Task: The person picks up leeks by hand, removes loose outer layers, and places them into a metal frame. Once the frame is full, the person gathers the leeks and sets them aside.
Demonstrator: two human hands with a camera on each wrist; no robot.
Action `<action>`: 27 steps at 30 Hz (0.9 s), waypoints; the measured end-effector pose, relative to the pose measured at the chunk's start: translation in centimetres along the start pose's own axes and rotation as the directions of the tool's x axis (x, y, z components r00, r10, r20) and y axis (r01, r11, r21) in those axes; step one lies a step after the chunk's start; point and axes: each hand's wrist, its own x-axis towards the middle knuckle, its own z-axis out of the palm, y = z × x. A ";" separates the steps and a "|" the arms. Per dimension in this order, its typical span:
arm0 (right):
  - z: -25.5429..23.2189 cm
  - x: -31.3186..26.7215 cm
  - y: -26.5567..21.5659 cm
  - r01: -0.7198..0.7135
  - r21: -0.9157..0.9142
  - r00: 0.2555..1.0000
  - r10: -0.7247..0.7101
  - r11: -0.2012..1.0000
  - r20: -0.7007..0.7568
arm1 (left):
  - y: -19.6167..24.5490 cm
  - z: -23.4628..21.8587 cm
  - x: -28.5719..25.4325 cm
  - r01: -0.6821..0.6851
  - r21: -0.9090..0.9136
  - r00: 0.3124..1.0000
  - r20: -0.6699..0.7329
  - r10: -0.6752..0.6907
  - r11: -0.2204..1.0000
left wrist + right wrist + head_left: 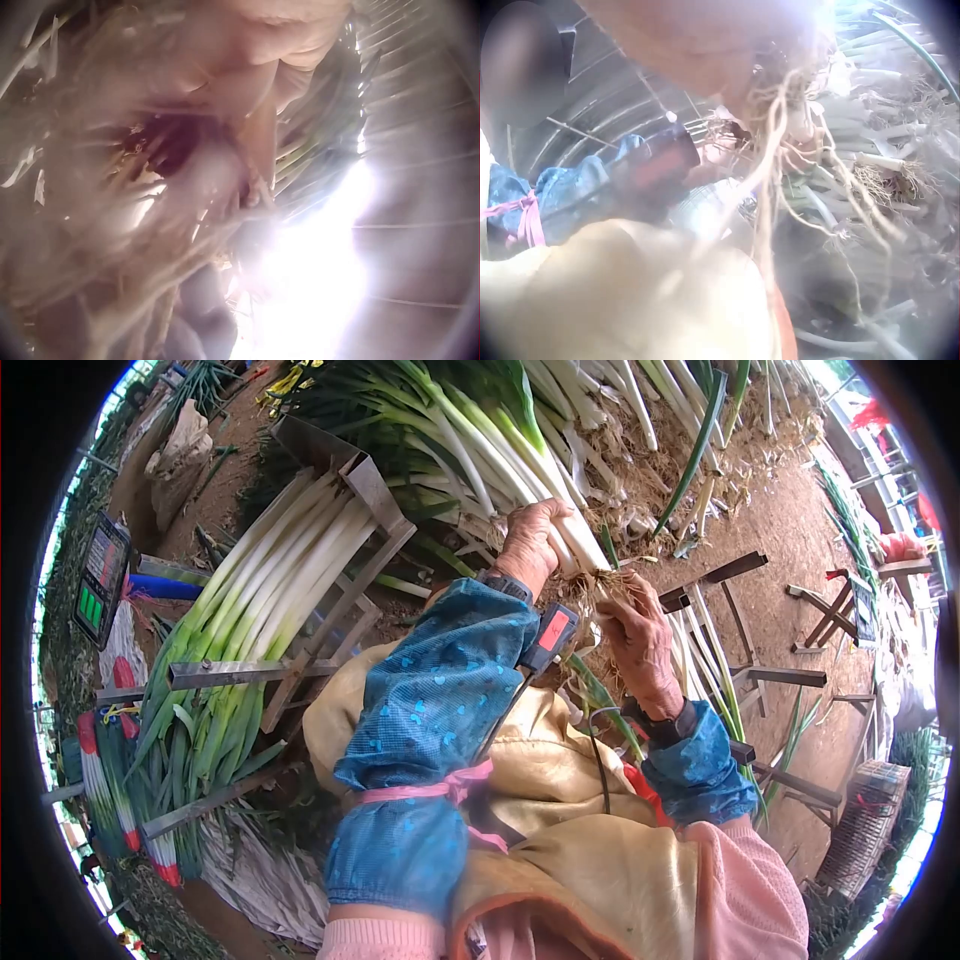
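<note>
Partway along, by the look of it: a thick row of leeks (290, 560) lies aligned in the metal rack (230, 673) at the left of the frame, while a smaller group (705, 650) sits in the second rack (790, 677) at the right. Much seems left to handle, since a large loose pile (600, 390) spreads across the top, many of its root ends ragged and soil-coloured. The held leeks (572, 542), just above the centre, appear unfinished too.

Their shafts are pale and smooth near the base, turning green toward the top of the frame. At the lower end, tangled brown roots (605, 577) splay out; in the right wrist view they hang long and stringy. The left hand (530, 548) has its fingers wrapped round the white shafts, and the right hand (643, 650) has bent fingers pinching at the root end. Both wrist views are too blurred to show each fingertip.
</note>
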 end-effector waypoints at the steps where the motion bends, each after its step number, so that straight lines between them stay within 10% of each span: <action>1: -0.1 -0.4 -0.5 0.008 -0.021 1.000 -0.009 1.000 -0.029 | 0.2 0.4 -0.4 0.023 -0.016 1.000 -0.015 -0.024 1.000; 6: -1.0 -6.1 1.3 0.141 -0.076 0.981 -0.129 0.987 0.144 | 0.5 -0.1 -0.1 0.051 -0.036 0.997 -0.060 -0.053 0.998; 9: -2.8 -5.5 1.3 -0.406 -0.152 0.705 0.415 0.901 0.574 | 0.7 0.3 -0.5 0.030 -0.047 1.000 -0.006 -0.031 0.998; 11: -3.3 -5.1 1.9 -0.740 0.300 0.664 0.585 0.602 0.465 | 0.8 0.3 -0.6 0.041 -0.051 0.999 0.024 -0.039 0.998; 13: -3.3 -4.0 4.0 -0.531 0.609 0.847 0.396 0.590 0.355 | 1.1 -0.1 -0.5 0.119 -0.079 0.989 0.100 -0.111 0.990; 15: -2.4 -2.6 5.2 -0.545 0.762 0.838 0.213 0.348 0.502 | 1.6 0.9 -2.2 0.094 -0.117 0.995 0.041 -0.090 0.989; 16: -1.1 -1.5 6.6 -0.663 0.738 0.712 0.200 -0.127 0.673 | 1.8 0.9 -2.4 0.081 -0.128 0.996 0.042 -0.076 0.988; 19: -0.7 1.7 5.3 -0.247 0.676 0.865 -0.156 0.694 0.476 | 2.1 -0.2 -1.9 0.175 -0.154 0.983 0.086 -0.164 0.972; 21: -0.8 1.6 7.0 0.086 0.444 0.924 -0.238 0.892 0.300 | 2.1 0.2 -2.6 0.129 -0.143 0.992 0.036 -0.125 0.981; 24: -1.5 2.4 4.9 -0.396 0.650 0.900 0.133 0.649 0.415 | 2.3 0.5 -3.3 0.057 -0.031 0.998 0.010 -0.056 0.998; 26: -3.4 3.1 0.5 -0.650 0.727 0.759 0.207 0.220 0.617 | 1.8 0.9 -3.6 -0.018 -0.059 1.000 0.014 0.019 0.998; 27: -2.4 3.2 1.0 -0.592 0.717 0.799 0.153 0.368 0.581 | 1.7 1.3 -4.0 -0.022 -0.078 1.000 0.005 0.023 0.997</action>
